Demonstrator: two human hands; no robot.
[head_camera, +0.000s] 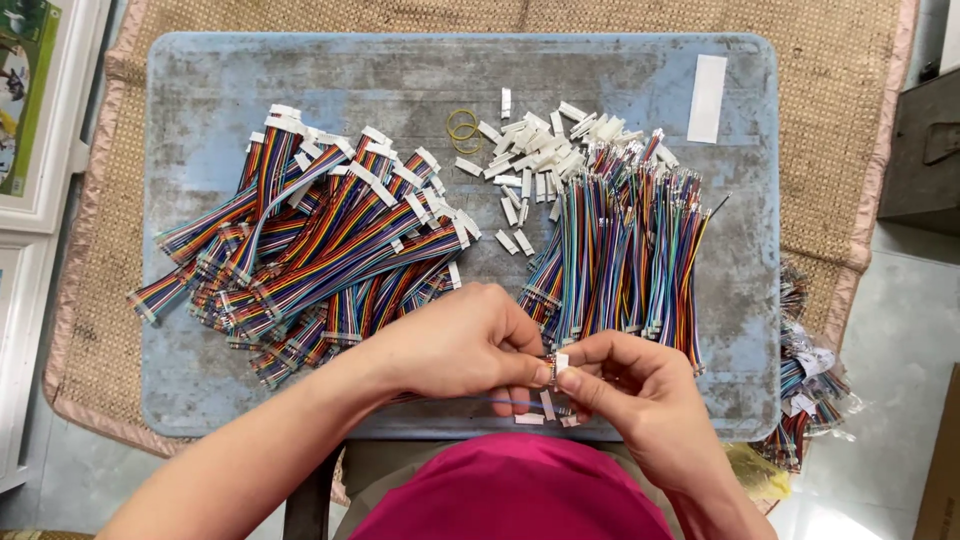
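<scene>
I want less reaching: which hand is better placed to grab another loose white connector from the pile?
Probably the right hand: the white connector pile lies up and right, while the left hand sits by the finished cables.

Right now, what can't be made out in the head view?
- White connector: pinched between left hand and right hand; fingers hide most of it, so its seating on the wire ends can't be read.
- Cable bundle at the right: runs off the blue tray and is partly hidden by its edge.
- Loose white housings: too small to count pins.
</scene>
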